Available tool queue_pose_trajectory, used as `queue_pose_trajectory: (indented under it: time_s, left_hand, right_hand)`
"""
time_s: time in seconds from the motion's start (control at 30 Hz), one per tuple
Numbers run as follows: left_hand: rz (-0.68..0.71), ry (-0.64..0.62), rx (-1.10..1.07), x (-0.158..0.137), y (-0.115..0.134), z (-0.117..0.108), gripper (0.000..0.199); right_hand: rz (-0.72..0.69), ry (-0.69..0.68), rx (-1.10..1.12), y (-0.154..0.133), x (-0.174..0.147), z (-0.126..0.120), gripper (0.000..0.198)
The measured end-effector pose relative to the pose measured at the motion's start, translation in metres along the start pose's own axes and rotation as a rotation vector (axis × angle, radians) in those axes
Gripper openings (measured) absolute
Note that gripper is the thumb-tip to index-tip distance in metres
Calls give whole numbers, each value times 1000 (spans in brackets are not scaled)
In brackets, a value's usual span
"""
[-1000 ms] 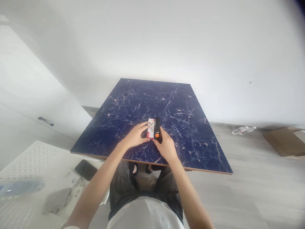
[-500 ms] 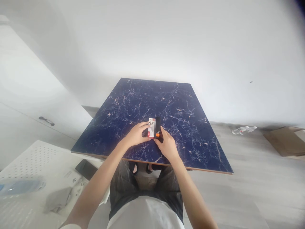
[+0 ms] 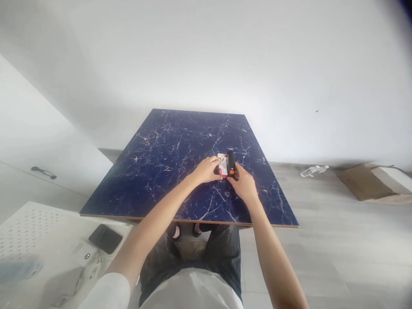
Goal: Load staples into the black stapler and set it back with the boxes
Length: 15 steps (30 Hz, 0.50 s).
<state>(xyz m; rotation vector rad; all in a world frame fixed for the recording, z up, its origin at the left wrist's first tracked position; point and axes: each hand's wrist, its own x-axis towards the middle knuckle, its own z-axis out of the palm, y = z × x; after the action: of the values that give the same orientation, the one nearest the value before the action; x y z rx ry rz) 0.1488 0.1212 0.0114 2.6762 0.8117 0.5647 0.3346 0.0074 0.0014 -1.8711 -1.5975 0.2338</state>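
Over the blue marbled tabletop (image 3: 180, 141), my left hand (image 3: 207, 170) grips a small white and red printed box (image 3: 222, 165) by its left side, thumb at the near end. Pressed against or right beside the box is a black object with an orange patch (image 3: 231, 161), of a kind I cannot make out. My right hand (image 3: 243, 182) closes on that black object from the right, with its thumb reaching the near end. Both things stand side by side between my hands, right of the table's middle.
A white perforated surface (image 3: 28, 227) at the lower left carries a dark phone (image 3: 105, 238) and a blurred bluish thing. On the floor at right lie a clear plastic bottle (image 3: 314, 171) and a cardboard box (image 3: 367, 182). A white wall stands behind the table.
Both hands, with the box and the black object between them, have moved right and slightly away from me across the table. The view has shifted a little to the right.
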Motion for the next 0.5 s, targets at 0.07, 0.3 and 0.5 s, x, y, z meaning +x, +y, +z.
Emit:
queue_pose_trajectory:
  time_s: [0.07,0.3,0.5]
  left_hand:
    - [13,-1,21,26,7,14,63]
    - [44,69,-16,97,36,62,54]
    - [38,97,-39,127,52,84,52]
  right_hand:
    - [74,16,-12,18,9,-10,64]
    - [270,107,-90,76,36,-40,51]
    - [314,145,-79,107,52,-51,53]
